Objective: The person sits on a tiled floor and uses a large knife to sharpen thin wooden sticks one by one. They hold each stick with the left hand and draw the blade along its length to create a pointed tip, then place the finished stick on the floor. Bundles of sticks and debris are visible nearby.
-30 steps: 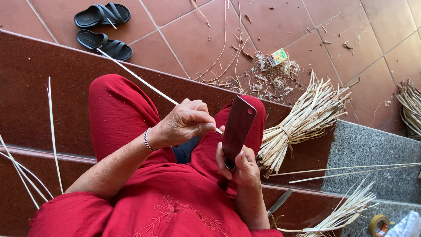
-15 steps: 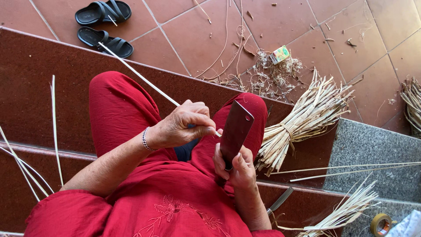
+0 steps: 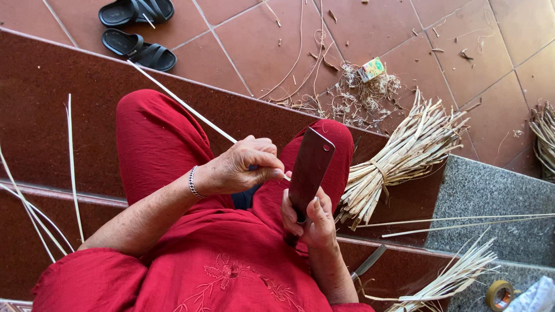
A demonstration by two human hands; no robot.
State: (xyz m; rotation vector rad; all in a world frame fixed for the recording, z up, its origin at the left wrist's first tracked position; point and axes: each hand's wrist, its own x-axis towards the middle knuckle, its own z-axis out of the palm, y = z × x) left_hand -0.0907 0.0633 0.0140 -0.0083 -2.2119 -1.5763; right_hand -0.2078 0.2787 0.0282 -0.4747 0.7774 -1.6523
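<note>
Knife (image 3: 309, 173) upright in right hand (image 3: 309, 219), broad dark blade tipped away over the knees; handle wholly buried in the fist, fingers wrapped tight round it. Strip (image 3: 191, 110) pinched in left hand (image 3: 243, 167) between thumb and curled fingers, running long and pale up-left over the red trouser leg and across the step (image 3: 52, 115). Short near end of strip just showing past the fingertips, right against the blade's edge; exact contact point hard to make out behind the knuckles. Bracelet (image 3: 192, 182) on left wrist. Dark blue patch between the knees, partly covered by the left hand; kind not clear.

Bundle (image 3: 399, 162) of pale cut stalks, tied at the middle, lying on the step edge just right of the knee. Second bundle (image 3: 543, 136) cut off at right frame edge. Loose fan of stalks (image 3: 457, 274) lower right, ends out of frame. Shavings (image 3: 361, 98) heaped on the tile floor beyond the knee, small green-yellow carton (image 3: 371, 69) resting on top. Sandals (image 3: 136, 29), a black pair, top left on the tiles. Tape roll (image 3: 500, 294) bottom right, beside a white cloth mostly cut off. Loose strips along the left edge, ends cut by the frame.
</note>
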